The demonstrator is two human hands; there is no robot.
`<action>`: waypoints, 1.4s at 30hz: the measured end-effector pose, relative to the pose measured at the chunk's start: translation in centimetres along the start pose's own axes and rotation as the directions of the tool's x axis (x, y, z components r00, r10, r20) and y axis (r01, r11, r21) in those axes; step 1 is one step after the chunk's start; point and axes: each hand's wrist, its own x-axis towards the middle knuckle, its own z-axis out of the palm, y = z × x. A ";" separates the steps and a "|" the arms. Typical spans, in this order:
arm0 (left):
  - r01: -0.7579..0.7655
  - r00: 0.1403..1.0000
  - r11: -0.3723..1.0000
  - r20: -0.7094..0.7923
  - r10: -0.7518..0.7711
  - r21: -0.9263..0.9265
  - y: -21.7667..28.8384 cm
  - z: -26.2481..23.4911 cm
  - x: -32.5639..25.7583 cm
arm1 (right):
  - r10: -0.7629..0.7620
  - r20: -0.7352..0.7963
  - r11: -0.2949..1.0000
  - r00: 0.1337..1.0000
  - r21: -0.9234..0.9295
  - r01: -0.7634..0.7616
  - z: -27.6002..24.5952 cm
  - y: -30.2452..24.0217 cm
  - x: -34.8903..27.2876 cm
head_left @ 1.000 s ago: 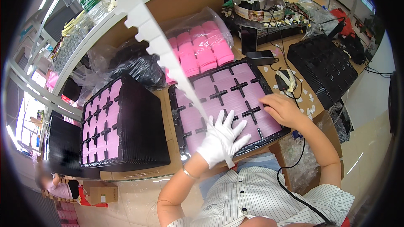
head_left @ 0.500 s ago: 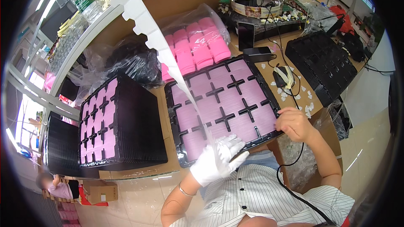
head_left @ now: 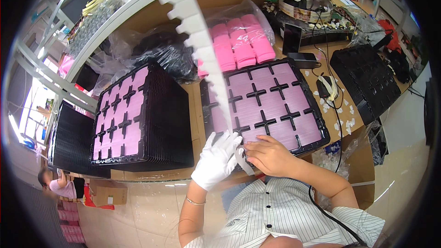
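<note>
A long white strip (head_left: 209,64) with a notched edge hangs down from above, its lower end curling over the near edge of the tray. My left hand (head_left: 215,163), in a white glove, has its fingers closed on the strip near that lower end. Beside it, my bare right hand (head_left: 268,156) has bent fingers pressed together at the strip's edge; small white bits show by its fingertips. Beneath both hands lies a black tray (head_left: 325,134) with cross-shaped dividers, its compartments filled with flat pink-lilac pieces (head_left: 271,103).
Left stands a tall stack of black trays (head_left: 167,119) with pink pieces on top. Pink bundles in clear plastic (head_left: 241,41) lie behind. Right are scattered white scraps (head_left: 340,121), a cable, a phone (head_left: 291,38) and more black trays (head_left: 365,80). Another person (head_left: 66,188) is far left.
My right hand has come left from the tray's right corner to the strip beside my left hand. My gloved hand has shifted up and left. The whole view has shifted slightly.
</note>
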 end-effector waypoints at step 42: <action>0.913 0.403 0.351 -0.603 -0.688 0.209 -23.2 -28.5 -21.4 | 0.789 -0.439 0.579 0.431 0.766 -0.279 -7.6 15.9 -14.8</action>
